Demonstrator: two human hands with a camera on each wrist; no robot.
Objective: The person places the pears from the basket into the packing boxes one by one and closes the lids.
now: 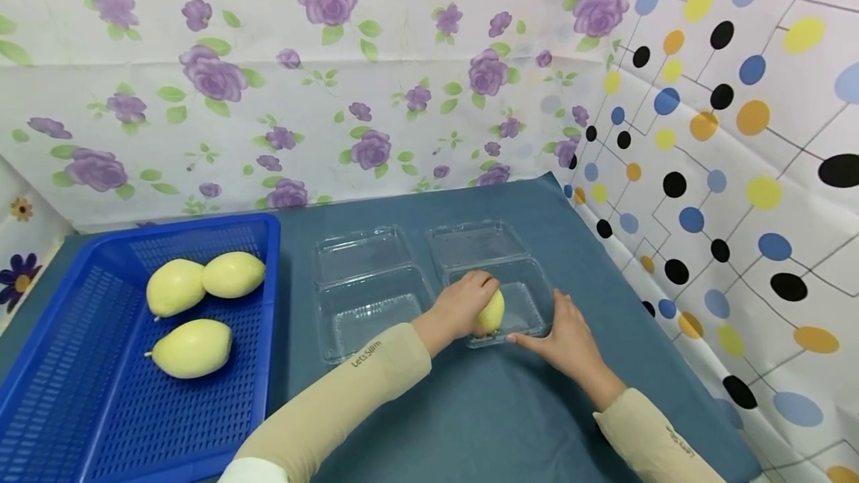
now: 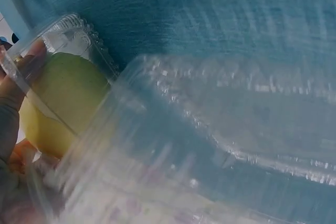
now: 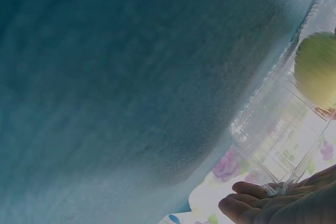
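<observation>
Left hand (image 1: 463, 305) curls around a yellow fruit (image 1: 492, 311) inside the right clamshell box (image 1: 530, 297), frame centre.
Right hand (image 1: 567, 334), fingers spread flat, steadies the box's near edge on the blue tabletop (image 1: 483, 408). Fruit looks firm, smooth, likely slippery: cup around the middle. Box thin, flimsy. Three fruits in blue basket (image 1: 80, 393), lower left.

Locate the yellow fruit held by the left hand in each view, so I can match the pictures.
Head: the fruit sits right of centre, under the left hand, inside the right-hand clear box.
Left wrist: the fruit is at the left edge, seen through clear plastic.
Right wrist: the fruit is at the right edge, behind the box wall.
Shared landmark: the blue cloth.
</observation>
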